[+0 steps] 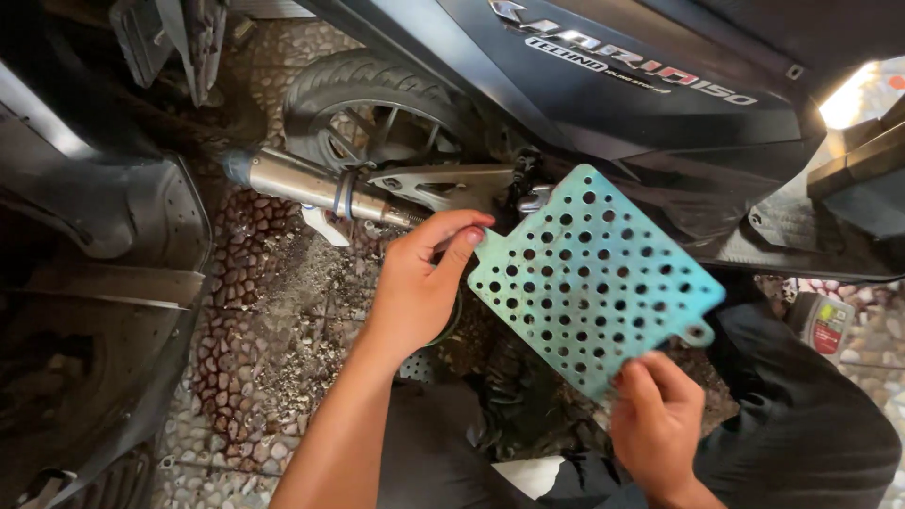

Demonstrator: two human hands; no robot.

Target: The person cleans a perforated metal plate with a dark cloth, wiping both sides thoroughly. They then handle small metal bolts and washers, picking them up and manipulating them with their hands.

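A teal metal plate [589, 278] full of round holes is held flat in front of me, between both hands. My left hand [419, 283] pinches its left corner tab with thumb and fingers. My right hand [657, 421] grips its lower edge near a small mounting ear. Behind the plate stands a dark scooter [641, 85] with its rear wheel [372, 113] and a silver exhaust pipe [311, 184].
Another dark scooter body [104, 283] fills the left side. The floor is pebble tile [273, 311] with dirt on it. A small grey bottle with a red and green label [823, 323] stands at the right. My dark-trousered knees are at the bottom.
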